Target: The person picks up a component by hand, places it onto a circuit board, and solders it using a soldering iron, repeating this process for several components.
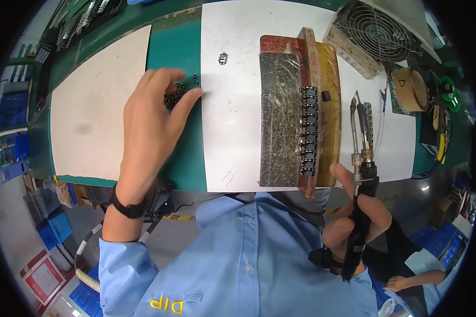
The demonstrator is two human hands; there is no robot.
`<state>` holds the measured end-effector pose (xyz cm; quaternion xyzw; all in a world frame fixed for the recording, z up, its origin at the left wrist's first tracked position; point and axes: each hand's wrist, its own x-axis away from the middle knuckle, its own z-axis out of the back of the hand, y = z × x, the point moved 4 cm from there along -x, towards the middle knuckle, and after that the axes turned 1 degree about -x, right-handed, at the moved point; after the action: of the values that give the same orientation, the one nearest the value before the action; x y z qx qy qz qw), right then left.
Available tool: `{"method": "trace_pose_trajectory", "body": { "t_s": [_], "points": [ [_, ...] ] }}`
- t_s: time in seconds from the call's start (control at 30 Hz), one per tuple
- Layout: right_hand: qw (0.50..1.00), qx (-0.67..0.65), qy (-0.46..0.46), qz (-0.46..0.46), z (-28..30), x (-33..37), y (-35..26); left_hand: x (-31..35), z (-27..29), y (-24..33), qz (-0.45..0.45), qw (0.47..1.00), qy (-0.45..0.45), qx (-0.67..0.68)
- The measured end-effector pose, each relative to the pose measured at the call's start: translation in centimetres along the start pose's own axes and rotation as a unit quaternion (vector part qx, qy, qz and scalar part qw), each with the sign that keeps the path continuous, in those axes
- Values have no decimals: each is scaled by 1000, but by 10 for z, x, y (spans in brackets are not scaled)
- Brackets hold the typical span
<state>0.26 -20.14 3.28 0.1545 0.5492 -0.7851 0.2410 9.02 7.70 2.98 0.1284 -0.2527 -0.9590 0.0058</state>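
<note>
My left hand [150, 113] hovers at a heap of small dark parts [173, 97] on the green mat, thumb and forefinger apart. The curled fingers partly hide the heap. My right hand [359, 219] grips a black soldering iron [366, 174] with a thin metal solder-feed tube beside its tip, which points away from me. Left of the iron stands a worn wooden fixture [280, 116] with a red rail. Along it runs a row of small black components with metal pins [309, 132]. One similar component [222, 58] lies alone on the white sheet [230, 121].
A fan with a wire guard [375, 33] stands at the back right, near a cardboard roll [411, 89] and a green spool [449, 94]. A pale board [100, 105] covers the left of the bench. Another person's hand [399, 283] shows at lower right.
</note>
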Motion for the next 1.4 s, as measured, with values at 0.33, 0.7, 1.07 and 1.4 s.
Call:
{"method": "trace_pose_trajectory", "body": {
  "t_s": [0.33, 0.7, 1.07, 1.4],
  "points": [
    [999, -21, -30, 14, 10, -6, 2, -41, -24, -17, 86, 977, -196, -16],
    [997, -63, -54, -8, -26, -31, 0, 66, -26, 75, 294, 676, -289, 611],
    [995, -62, 13, 72, -26, -18, -6, 90, -37, 82, 314, 590, -335, 664],
    [995, -21, -63, 71, -17, -15, -8, 95, -42, 79, 326, 569, -339, 675]
  ]
}}
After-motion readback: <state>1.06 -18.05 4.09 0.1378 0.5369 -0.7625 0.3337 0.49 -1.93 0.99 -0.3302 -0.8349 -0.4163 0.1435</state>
